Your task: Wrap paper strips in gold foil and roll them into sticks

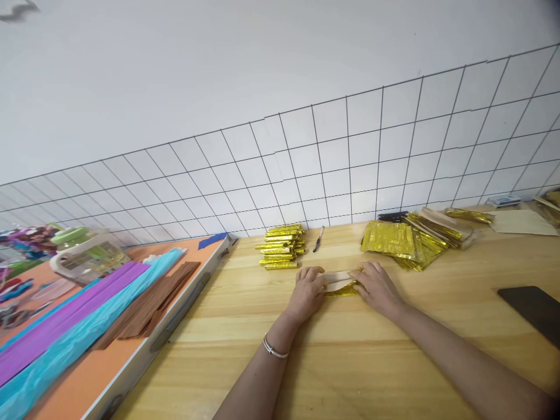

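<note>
Between my two hands lies a sheet of gold foil paper (338,281), its pale beige backing facing up and a gold strip showing along the near edge. My left hand (307,291) grips the left end with bent fingers. At the right end, the fingers of my right hand (377,287) are closed on the same sheet. Just beyond my left hand sits a stack of rolled gold paper tubes (282,246). A pile of flat gold foil sheets (391,240) lies beyond my right hand.
A pen (318,239) lies by the tubes. At right are a dark flat object (531,309) and a beige sheet (522,223). To the left, an orange-topped table (109,385) holds purple, blue and brown paper strips (151,300) and a clear box (91,254). A wire grid (350,157) lines the wall.
</note>
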The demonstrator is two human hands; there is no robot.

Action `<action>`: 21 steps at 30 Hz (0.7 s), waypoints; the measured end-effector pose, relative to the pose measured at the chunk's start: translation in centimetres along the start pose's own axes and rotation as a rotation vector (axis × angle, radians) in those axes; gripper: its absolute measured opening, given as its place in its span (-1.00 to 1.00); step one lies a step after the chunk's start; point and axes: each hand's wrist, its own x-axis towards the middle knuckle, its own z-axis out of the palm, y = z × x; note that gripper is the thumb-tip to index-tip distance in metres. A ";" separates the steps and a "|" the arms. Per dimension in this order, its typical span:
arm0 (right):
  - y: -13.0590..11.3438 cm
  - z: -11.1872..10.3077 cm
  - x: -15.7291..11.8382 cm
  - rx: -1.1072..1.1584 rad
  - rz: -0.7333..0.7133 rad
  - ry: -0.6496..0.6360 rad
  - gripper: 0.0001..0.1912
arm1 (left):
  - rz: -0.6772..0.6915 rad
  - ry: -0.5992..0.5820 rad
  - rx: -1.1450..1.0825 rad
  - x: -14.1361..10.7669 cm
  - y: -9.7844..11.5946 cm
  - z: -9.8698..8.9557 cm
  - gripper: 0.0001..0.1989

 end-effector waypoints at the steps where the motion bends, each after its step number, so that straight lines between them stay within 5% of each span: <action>1: 0.1 0.2 0.0 -0.009 0.024 -0.002 -0.66 | 0.007 -0.026 -0.006 0.0 0.0 0.0 -0.84; 10: 0.8 0.5 0.0 -0.001 0.057 -0.047 -0.85 | 0.002 -0.116 -0.016 -0.2 0.3 0.3 -0.88; 21: -0.9 1.4 0.8 -0.083 0.183 -0.082 -0.53 | -0.108 -0.098 -0.088 0.2 0.4 1.0 -0.80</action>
